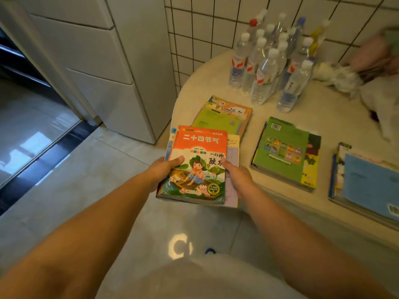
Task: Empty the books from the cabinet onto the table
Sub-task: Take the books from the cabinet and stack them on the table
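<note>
Books (198,160) flat, long axis toward wall; left hand (160,171), right hand (236,175) grip stack edges.

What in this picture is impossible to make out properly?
Head view only:
- Books under the orange book: covered by it and by the left hand and right hand.
- Blue-covered pile: cut off by the right edge.
- Pink and white bundle at the table's back: blurred, unidentifiable.
- Bottles' labels: too small to read.

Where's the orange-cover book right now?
Head view, centre: the orange-cover book tops a small stack held by the left hand and right hand at the table edge.
</note>
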